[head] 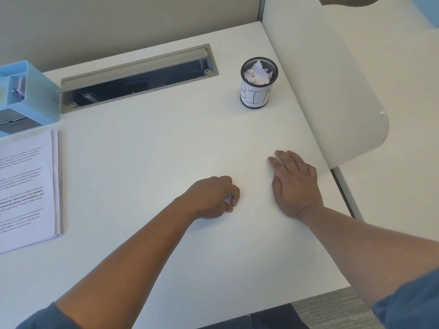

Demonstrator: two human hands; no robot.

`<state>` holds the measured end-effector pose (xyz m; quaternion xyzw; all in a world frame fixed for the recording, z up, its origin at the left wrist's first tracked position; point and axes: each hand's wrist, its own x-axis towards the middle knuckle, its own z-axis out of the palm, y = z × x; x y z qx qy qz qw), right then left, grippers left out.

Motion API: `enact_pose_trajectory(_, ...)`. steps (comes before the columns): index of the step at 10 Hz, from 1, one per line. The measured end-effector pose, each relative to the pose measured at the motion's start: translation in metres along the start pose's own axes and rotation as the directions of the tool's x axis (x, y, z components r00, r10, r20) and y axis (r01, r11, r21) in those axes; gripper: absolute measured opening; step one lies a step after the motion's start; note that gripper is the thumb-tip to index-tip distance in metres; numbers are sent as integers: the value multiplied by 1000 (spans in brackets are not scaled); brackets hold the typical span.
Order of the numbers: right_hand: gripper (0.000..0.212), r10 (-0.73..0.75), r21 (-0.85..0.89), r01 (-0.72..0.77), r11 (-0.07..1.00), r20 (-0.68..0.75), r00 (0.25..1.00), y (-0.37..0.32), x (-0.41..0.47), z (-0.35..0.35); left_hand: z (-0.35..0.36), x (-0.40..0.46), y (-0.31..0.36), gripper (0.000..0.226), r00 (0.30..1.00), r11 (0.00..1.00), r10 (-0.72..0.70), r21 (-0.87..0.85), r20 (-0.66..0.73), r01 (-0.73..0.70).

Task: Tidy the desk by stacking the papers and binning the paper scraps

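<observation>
A small white paper scrap (228, 200) is pinched in the curled fingers of the left hand (213, 198), well in front of the mesh bin (258, 82), which already holds crumpled scraps. Right of that fist, the right hand (294, 184) rests flat with fingers straight on the desk (154, 150). The stacked papers (26, 188) lie far left of the bin.

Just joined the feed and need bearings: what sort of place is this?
Likely an office cubicle: a white desk with a cable hatch, partition walls, printed papers and a blue organiser.
</observation>
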<state>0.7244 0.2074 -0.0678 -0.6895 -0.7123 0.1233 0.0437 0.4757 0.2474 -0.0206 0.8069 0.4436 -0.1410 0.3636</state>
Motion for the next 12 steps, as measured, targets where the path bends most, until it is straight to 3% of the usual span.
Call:
enact_pose_trajectory(1, 61, -2, 11, 2, 1000, 1, 1000, 0, 0, -1, 2, -1, -3, 9, 1000, 999, 2, -48, -6, -2)
enact_pose_trajectory(2, 61, -1, 10, 1, 1000, 6, 1000, 0, 0, -1, -1, -2, -7, 10, 998, 965, -30, -262, -49, 16)
enact_pose_trajectory(3, 62, 4, 10, -5, 1000, 12, 1000, -1, 0, -1, -17, 5, -6, 9, 973, 822, -95, -568, -212, -44)
enact_pose_trajectory(4, 61, 5, 4, -5, 1000, 18, 1000, 0, 0, -1, -33, 16, 1, 13, 935, 764, -127, -634, -332, -122)
enact_pose_trajectory(6, 60, -2, -10, 2, 1000, 25, 1000, -2, 0, -3, -86, 58, 27, 12, 832, 745, -183, -626, -525, -231)
enact_pose_trajectory(8, 57, -12, 8, 12, 1000, 22, 1000, -1, 0, -6, -149, 110, 47, 9, 628, 818, -213, -487, -749, -304)
enact_pose_trajectory(9, 56, -21, 8, 21, 1000, 15, 1000, 0, -1, -5, -170, 138, 50, 7, 603, 845, -231, -465, -763, -264)
enact_pose_trajectory(10, 55, -17, 11, 17, 1000, 17, 1000, 1, -1, -5, -174, 146, 49, 8, 623, 852, -252, -475, -740, -221)
enact_pose_trajectory(12, 55, -25, 12, 25, 1000, 13, 1000, 2, -1, -7, -160, 141, 43, 13, 499, 839, -262, -451, -826, -306)
